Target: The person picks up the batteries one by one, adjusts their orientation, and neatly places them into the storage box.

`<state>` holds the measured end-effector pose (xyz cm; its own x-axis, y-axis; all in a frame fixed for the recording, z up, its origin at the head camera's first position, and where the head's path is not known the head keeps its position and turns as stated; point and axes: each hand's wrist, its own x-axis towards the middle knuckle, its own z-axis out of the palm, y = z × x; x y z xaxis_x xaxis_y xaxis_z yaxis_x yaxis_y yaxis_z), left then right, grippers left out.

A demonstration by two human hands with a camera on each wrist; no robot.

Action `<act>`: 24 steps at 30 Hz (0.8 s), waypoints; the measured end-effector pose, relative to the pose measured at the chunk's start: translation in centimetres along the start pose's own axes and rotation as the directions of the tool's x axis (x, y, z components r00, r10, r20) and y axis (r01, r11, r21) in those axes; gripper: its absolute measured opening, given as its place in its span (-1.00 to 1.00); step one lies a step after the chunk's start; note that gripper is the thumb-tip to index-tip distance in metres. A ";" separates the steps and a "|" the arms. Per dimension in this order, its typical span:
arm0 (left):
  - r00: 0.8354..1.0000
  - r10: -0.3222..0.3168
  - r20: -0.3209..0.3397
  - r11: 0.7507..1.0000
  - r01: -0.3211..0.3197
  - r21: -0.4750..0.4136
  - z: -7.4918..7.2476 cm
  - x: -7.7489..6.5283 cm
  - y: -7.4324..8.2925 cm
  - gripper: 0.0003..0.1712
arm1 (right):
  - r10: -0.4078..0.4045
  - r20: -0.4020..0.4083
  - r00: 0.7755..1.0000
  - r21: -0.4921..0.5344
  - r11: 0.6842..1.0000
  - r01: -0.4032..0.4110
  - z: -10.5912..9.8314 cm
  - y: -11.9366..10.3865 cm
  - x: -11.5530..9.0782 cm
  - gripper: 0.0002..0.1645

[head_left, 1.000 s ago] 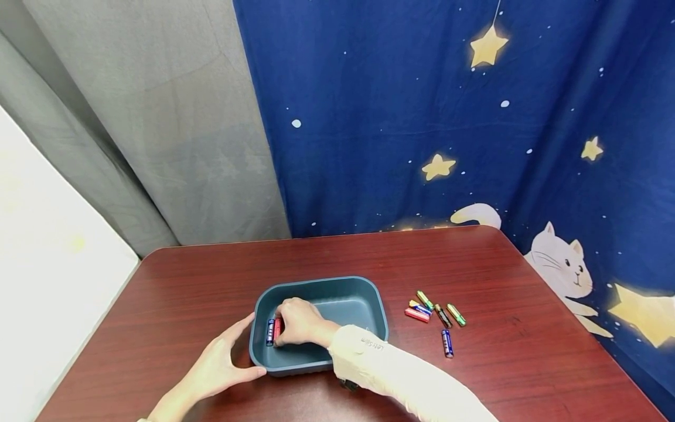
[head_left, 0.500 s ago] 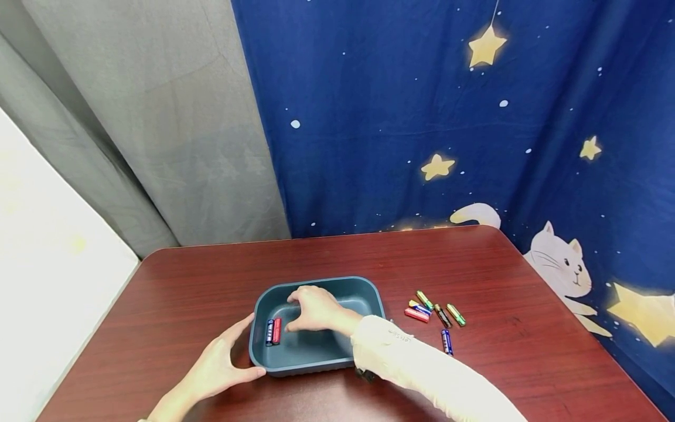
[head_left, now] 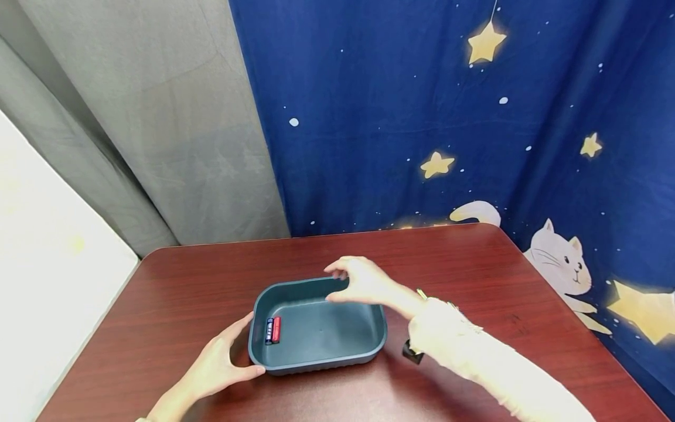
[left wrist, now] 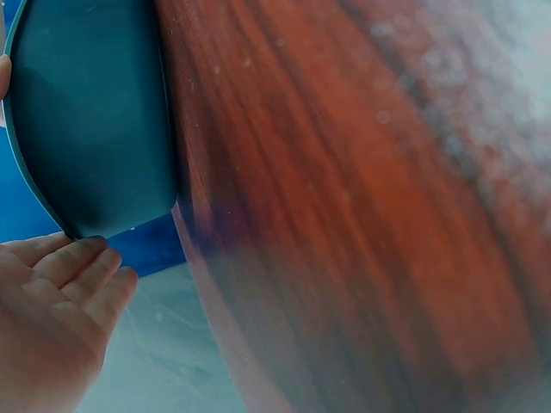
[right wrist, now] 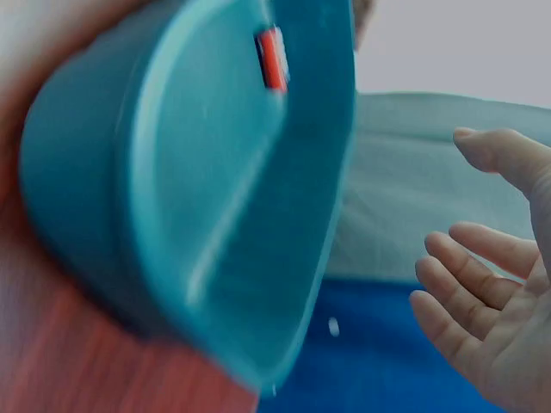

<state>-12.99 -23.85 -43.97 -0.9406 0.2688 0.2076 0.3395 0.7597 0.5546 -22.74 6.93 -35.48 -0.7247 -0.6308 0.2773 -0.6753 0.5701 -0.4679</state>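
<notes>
A teal plastic bin (head_left: 321, 357) sits on the table. Side by side at its left end lie a dark blue battery (head_left: 269, 331) and a red battery (head_left: 276, 330). My left hand (head_left: 216, 361) steadies the bin's left end, thumb at the near corner and fairly straight fingers along the side; fingertips (left wrist: 86, 245) meet the wall in the left wrist view. Over the bin's far right rim hovers my right hand (head_left: 366, 281), holding nothing, thumb and fingers spread. The right wrist view shows that hand's relaxed fingers (right wrist: 465, 284) beside the bin.
Behind my right sleeve (head_left: 474, 351) a green battery (head_left: 421, 293) peeks out; the sleeve hides what lies beyond it. A dark wrist device (head_left: 412, 353) hangs under that cuff. The reddish-brown table (head_left: 211, 275) ends at grey and blue curtains.
My right hand has let go of the red battery, leaving it beside the blue one, and has risen up and right out of the bin. The left hand stays put.
</notes>
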 end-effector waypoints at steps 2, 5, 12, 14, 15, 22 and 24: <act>1.000 -0.004 0.003 1.000 0.004 -0.001 0.0 0.0 0.0 0.11 | -0.001 -0.022 1.000 0.013 1.000 0.001 -1.3 1.1 -0.9 -0.41; 1.000 -0.011 0.006 1.000 0.011 0.000 0.0 0.0 0.1 0.11 | 0.026 -0.051 0.998 0.048 0.999 -0.023 -3.1 3.0 -2.6 -0.41; 1.000 -0.001 -0.006 1.000 0.001 -0.003 0.0 0.2 0.1 0.10 | 0.111 -0.085 0.990 0.082 0.991 -0.104 -5.6 7.1 -8.2 -0.46; 1.000 0.004 -0.006 1.000 -0.004 0.000 0.0 0.2 0.1 0.09 | 0.131 -0.086 0.988 0.083 0.989 -0.124 -5.8 8.2 -10.1 -0.47; 1.000 0.006 -0.007 1.000 -0.006 0.001 0.0 0.2 0.1 0.09 | 0.141 -0.086 0.986 0.089 0.987 -0.133 -5.8 8.7 -11.0 -0.47; 1.000 0.021 -0.022 1.000 -0.021 0.021 0.0 0.0 0.1 0.11 | 0.175 -0.089 0.981 0.156 0.975 -0.160 -4.9 10.8 -16.7 -0.47; 1.000 0.018 -0.021 1.000 -0.017 0.018 0.0 0.0 0.1 0.11 | 0.186 -0.075 0.980 0.159 0.972 -0.172 -4.5 11.0 -17.8 -0.47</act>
<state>-12.92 -23.81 -43.94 -0.9340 0.2696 0.2343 0.3555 0.7654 0.5364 -17.89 26.83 -41.82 -0.8456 -0.4726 0.2481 -0.5102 0.5789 -0.6361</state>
